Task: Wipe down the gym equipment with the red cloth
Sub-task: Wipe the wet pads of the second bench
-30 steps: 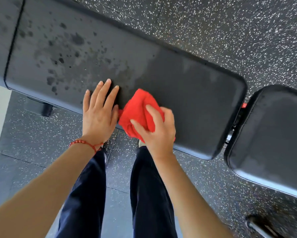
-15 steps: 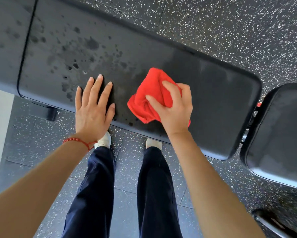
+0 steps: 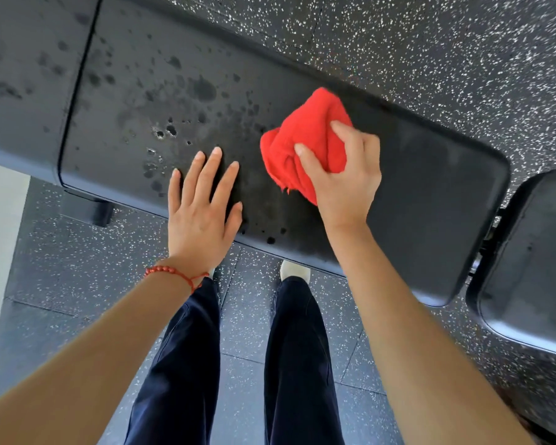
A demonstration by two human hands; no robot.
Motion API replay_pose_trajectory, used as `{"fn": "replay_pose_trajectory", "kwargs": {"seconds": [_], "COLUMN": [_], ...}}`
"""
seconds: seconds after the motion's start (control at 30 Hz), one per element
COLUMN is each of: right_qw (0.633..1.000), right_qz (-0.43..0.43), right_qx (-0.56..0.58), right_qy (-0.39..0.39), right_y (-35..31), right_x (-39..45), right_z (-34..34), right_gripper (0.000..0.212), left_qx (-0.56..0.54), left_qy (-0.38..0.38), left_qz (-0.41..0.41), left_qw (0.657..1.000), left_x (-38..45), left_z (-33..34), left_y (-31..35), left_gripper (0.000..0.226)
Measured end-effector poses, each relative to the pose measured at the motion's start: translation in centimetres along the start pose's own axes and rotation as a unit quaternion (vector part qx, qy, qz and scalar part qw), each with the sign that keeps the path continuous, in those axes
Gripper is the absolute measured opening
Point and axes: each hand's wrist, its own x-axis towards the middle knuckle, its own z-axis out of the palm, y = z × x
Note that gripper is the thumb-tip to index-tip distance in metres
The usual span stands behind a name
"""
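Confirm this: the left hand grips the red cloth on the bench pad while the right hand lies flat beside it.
The hands are swapped. In the head view the right hand grips the red cloth on the bench pad, while the left hand lies flat beside it.

The bench pad at frame centre looks like smooth, matt black vinyl, spotted with darker wet-looking blotches toward the upper left. The red cloth is fuzzy, crumpled terry-like fabric. The floor is speckled, grainy rubber.

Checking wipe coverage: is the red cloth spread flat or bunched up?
Bunched up. The red cloth is a crumpled wad gripped in the right hand on the bench pad, with folds showing.
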Motion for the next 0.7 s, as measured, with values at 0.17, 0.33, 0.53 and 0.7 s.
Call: {"fn": "replay_pose_trajectory", "kwargs": {"seconds": [0.17,0.33,0.53,0.7], "right_qw": [0.997,0.993,0.995,0.997], "right_qz": [-0.029,-0.078,-0.047,-0.032], "right_qx": [-0.016,-0.007,-0.005,-0.009], "right_qy": [-0.066,-0.090,-0.083,-0.063], "right_y": [0.3,0.3,-0.3,-2.6], "right_x": [-6.3,-9.9,-8.1,-2.9], "right_z": [-0.2,-0.1,0.9,3.1], "right_gripper": [0.047,0.046,0.046,0.044], "left_qx": [-0.012,0.001,0.018,0.018], "left_qy": [-0.002,0.017,0.009,0.020], "left_qz": [0.022,-0.011,-0.020,-0.028], "left_qw": [1.000,1.000,1.000,0.999], "left_x": [-0.1,0.7,1.2,1.2], "left_z": [-0.7,-1.8,-1.7,-1.4], "left_y": [-1.8,-5.1,-6.7,-6.4], "left_gripper": [0.052,0.052,0.053,0.052]}}
